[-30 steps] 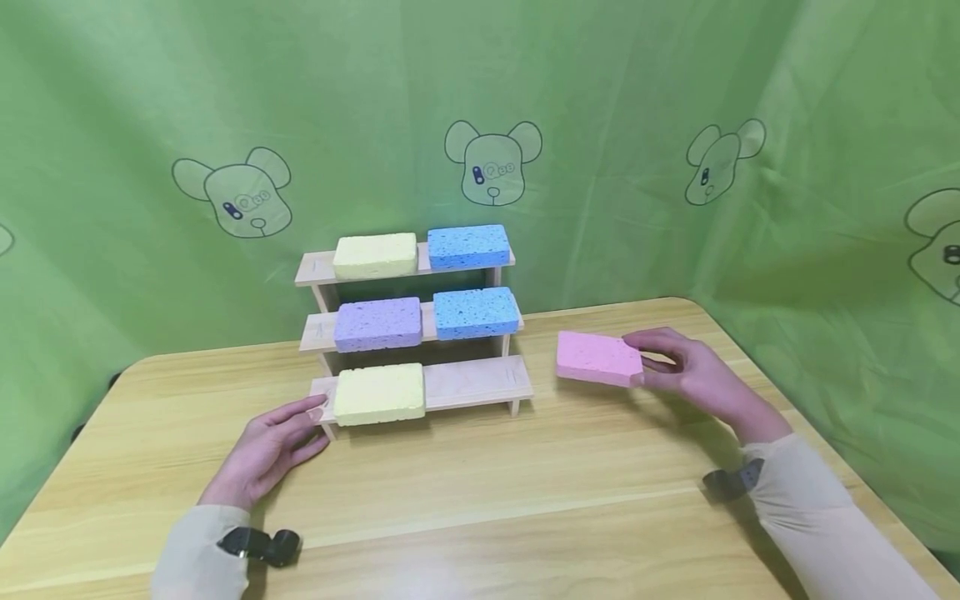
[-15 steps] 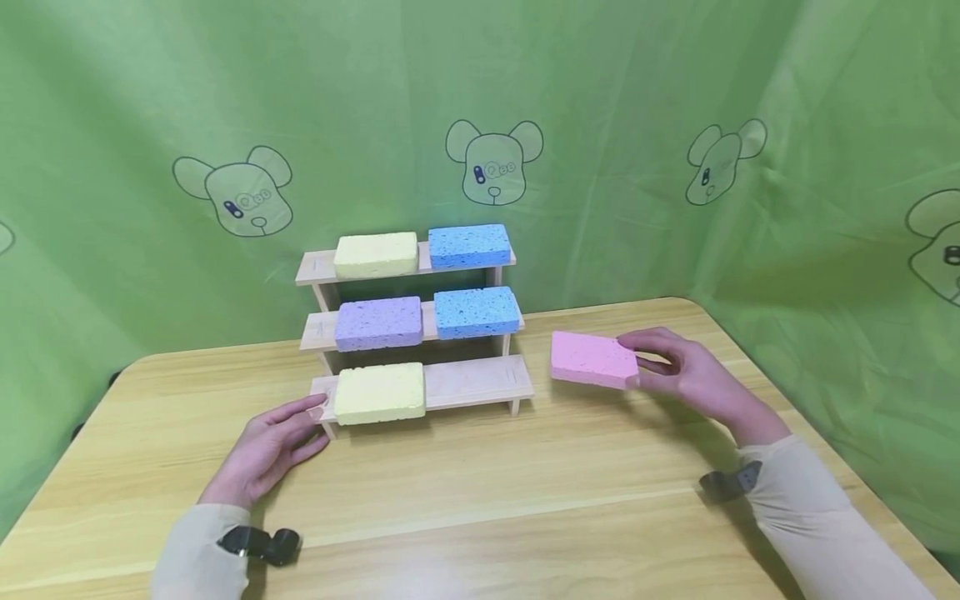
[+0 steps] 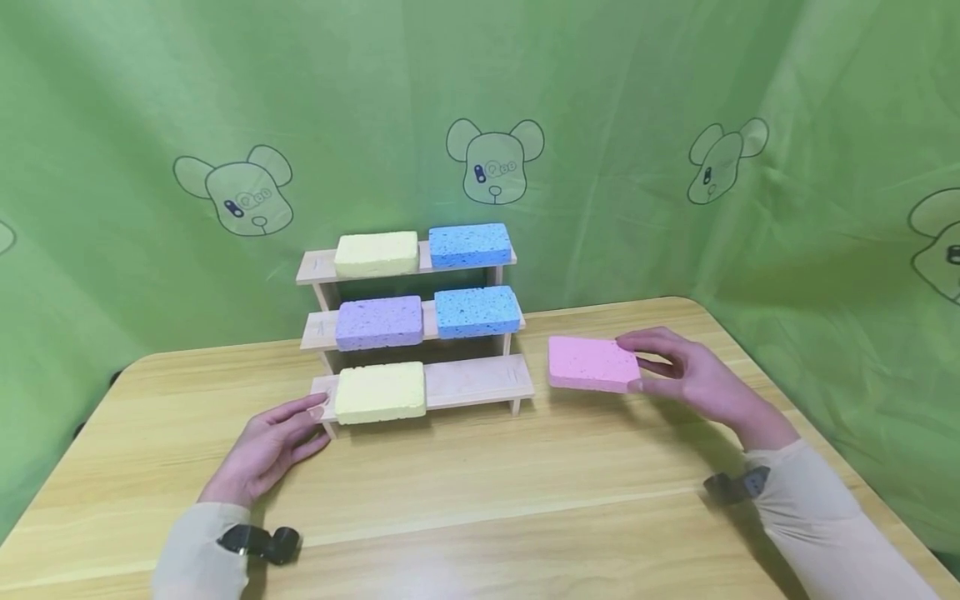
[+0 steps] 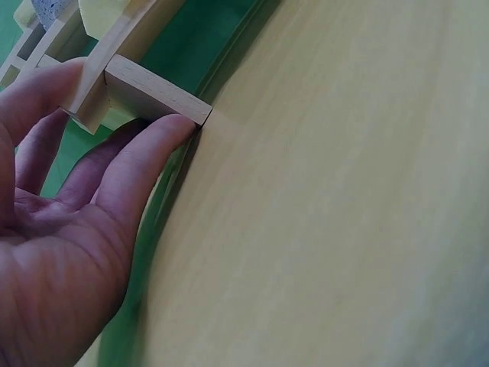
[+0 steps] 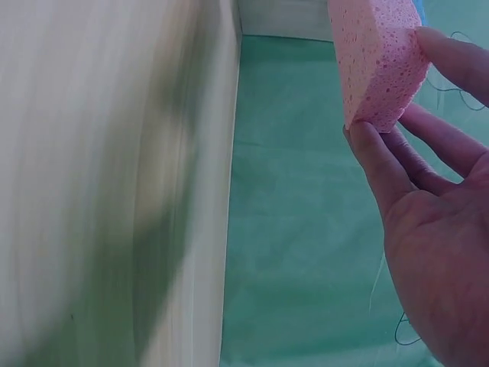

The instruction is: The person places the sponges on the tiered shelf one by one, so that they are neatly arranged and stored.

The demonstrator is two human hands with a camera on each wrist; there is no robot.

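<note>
A three-tier wooden shelf stand (image 3: 476, 381) stands on the table. On its lowest step, a yellow sponge (image 3: 379, 390) sits at the left, and the right half of that step is bare. My left hand (image 3: 262, 454) pinches the left end of this step, with fingertips at the step board and its leg (image 4: 157, 92) in the left wrist view. Right of the stand, my right hand (image 3: 701, 375) grips a pink sponge (image 3: 591, 358) by its right end, thumb and fingers on opposite sides. In the right wrist view the pink sponge (image 5: 374, 65) is held above the table.
The middle step holds a purple sponge (image 3: 378, 321) and a blue sponge (image 3: 477, 312). Another yellow sponge (image 3: 377, 253) and another blue sponge (image 3: 469, 245) lie on the top step. A green curtain (image 3: 600, 208) hangs behind the wooden table (image 3: 480, 500).
The pink sponge in my right hand has shifted slightly left, closer to the stand, and its top has levelled a little. My left hand has stayed at the stand.
</note>
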